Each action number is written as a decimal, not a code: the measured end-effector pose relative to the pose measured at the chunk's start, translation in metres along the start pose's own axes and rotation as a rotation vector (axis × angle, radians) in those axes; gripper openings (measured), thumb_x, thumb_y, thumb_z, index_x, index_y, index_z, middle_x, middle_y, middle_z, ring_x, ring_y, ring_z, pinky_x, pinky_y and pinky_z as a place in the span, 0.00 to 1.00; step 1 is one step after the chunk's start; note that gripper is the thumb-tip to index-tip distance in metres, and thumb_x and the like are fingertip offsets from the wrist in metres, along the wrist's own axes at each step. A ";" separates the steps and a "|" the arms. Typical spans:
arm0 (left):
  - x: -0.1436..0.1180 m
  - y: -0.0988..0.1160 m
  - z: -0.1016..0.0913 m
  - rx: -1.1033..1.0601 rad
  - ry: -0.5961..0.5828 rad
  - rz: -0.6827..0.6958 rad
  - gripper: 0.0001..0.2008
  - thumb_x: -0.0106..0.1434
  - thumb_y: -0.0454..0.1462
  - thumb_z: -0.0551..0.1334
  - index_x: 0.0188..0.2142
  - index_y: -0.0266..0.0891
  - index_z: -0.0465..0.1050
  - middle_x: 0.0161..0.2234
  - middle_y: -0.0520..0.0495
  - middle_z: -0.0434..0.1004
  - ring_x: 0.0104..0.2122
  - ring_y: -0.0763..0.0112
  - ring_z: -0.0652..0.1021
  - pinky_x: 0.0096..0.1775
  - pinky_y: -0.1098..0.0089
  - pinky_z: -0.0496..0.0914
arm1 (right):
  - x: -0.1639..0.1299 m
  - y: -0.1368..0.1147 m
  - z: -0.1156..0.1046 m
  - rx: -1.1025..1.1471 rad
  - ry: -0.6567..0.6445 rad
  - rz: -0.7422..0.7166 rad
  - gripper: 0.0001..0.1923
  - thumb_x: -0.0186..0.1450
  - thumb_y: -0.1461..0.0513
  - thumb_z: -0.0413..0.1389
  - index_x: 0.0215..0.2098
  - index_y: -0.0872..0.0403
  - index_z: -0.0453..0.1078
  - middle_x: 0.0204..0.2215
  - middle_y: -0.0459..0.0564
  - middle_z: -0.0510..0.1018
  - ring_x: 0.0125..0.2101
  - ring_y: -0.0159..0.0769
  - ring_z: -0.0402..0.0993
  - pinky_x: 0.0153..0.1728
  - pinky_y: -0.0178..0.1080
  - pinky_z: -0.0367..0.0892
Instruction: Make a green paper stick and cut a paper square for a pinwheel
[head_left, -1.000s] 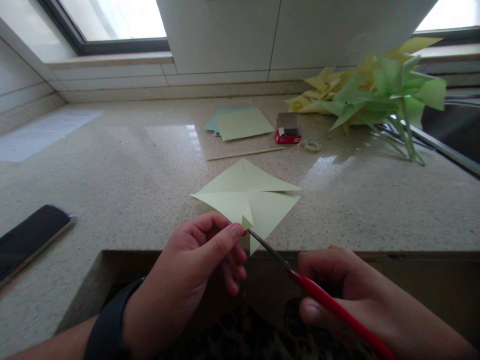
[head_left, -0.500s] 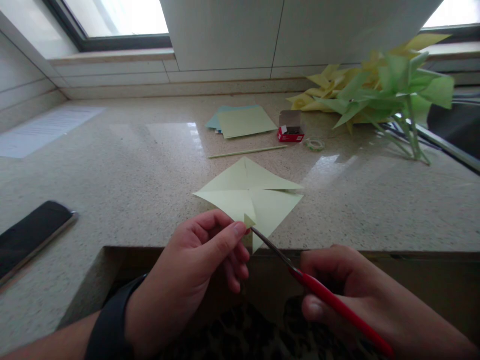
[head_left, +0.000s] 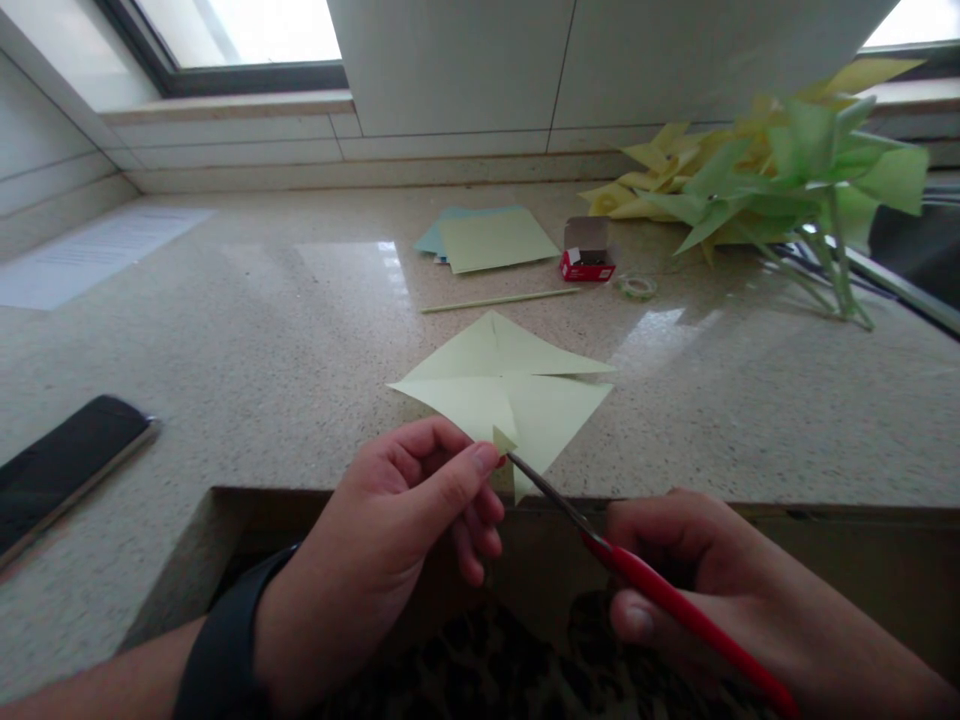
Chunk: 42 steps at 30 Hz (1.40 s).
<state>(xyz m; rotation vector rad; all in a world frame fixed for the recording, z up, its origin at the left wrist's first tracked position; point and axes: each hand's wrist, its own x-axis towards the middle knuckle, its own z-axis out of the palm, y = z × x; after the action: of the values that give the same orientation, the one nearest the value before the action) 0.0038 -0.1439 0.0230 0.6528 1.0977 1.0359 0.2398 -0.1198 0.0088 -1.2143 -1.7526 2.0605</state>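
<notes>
**Green paper, red scissors, both hands busy**

Pale green paper square [head_left: 517,385] lies flat on the speckled stone counter [head_left: 247,350], right at the near edge, w/ slits cut in from its corners. I use that square as my landmark.

My left hand [head_left: 405,560] is at the near corner of the square. Thumb & pointer pinch a small paper tip that sticks up there. Other fingers curl under. Black band on that wrist.

My right hand [head_left: 697,590] is near & to the right of the square, closed around the red scissors [head_left: 637,580]. The thin blades point up-left & the tips touch the square's near corner, just beside my left thumb. Blades look almost closed, can't tell for sure.

Behind the square lies a thin stick [head_left: 499,300]. Farther back is a small pile of paper sheets [head_left: 491,238], green on top, blue under. Right of the pile sits a little red box [head_left: 589,255], lid open, & a tape roll [head_left: 637,287] just beside it. Far back-right of the square is a heap of yellow & green paper pinwheels [head_left: 765,170]. Far left of the square lies a black phone [head_left: 64,475], & far back-left a white printed sheet [head_left: 97,250].
</notes>
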 end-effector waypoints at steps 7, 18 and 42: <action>-0.001 0.001 0.002 -0.007 0.008 -0.003 0.12 0.62 0.41 0.71 0.28 0.37 0.73 0.21 0.55 0.78 0.17 0.80 0.76 0.17 0.83 0.68 | -0.001 0.000 0.000 -0.010 0.007 0.015 0.22 0.61 0.44 0.63 0.29 0.55 0.70 0.23 0.42 0.64 0.24 0.28 0.57 0.22 0.31 0.52; -0.003 0.001 0.003 0.006 0.027 0.002 0.13 0.61 0.42 0.71 0.28 0.37 0.72 0.20 0.55 0.76 0.17 0.79 0.75 0.17 0.82 0.66 | 0.002 -0.003 0.002 0.043 -0.013 0.044 0.23 0.61 0.44 0.63 0.28 0.54 0.68 0.20 0.40 0.61 0.21 0.26 0.53 0.19 0.31 0.48; 0.000 0.001 0.002 -0.018 0.020 0.012 0.12 0.63 0.40 0.70 0.28 0.37 0.73 0.20 0.56 0.77 0.17 0.81 0.75 0.17 0.85 0.67 | 0.002 0.002 0.000 0.116 -0.020 0.025 0.22 0.60 0.45 0.66 0.28 0.55 0.71 0.20 0.41 0.61 0.21 0.26 0.53 0.19 0.31 0.47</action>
<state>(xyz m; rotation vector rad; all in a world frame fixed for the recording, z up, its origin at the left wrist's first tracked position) 0.0055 -0.1435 0.0245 0.6367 1.1021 1.0629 0.2396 -0.1195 0.0060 -1.1910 -1.6094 2.1626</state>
